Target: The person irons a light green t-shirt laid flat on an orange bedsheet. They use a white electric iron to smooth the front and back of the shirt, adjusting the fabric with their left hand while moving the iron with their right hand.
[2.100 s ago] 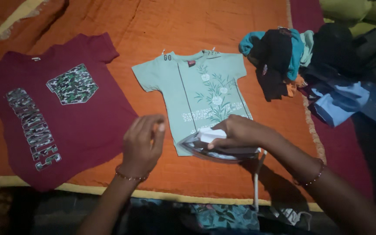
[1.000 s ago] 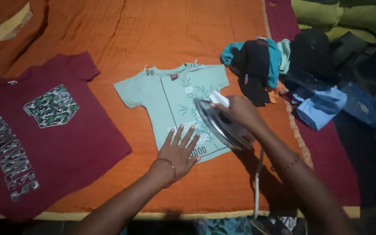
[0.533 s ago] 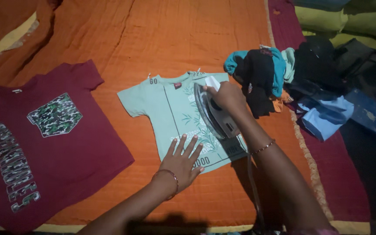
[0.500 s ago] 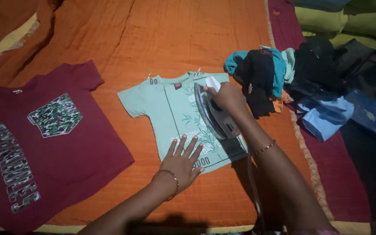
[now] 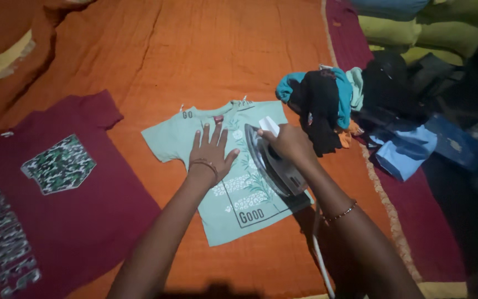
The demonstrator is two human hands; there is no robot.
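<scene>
Clothes pile (image 5: 355,105), dark and teal with a light-blue piece, sits just right of the small mint-green T-shirt (image 5: 233,182), near its right sleeve and close to the right hand (image 5: 290,143). Maroon T-shirt (image 5: 56,194) with camouflage pocket lies flat to the left, apart from the green one, a strip of bare orange quilt (image 5: 195,50) between them. Yellow-green cushions (image 5: 416,27) at far right, beyond the quilt's maroon border.

Open room: wide bare quilt above the green shirt's collar; narrower bare quilt below its hem toward the near edge. The right side is crowded by the pile. White cord (image 5: 322,260) runs from the iron toward the near edge, beside the right forearm.

Mint-green T-shirt lies spread flat at centre, front up, collar away from the person.

Left hand (image 5: 212,150): palm down on the shirt's chest, fingers spread apart and pointing toward the collar, wrist with a thin bangle, arm reaching from below.

Right hand: fingers clamped around the handle of the iron (image 5: 275,166), which rests on the shirt's right half, nose toward the collar. Right forearm angles in from lower right.
</scene>
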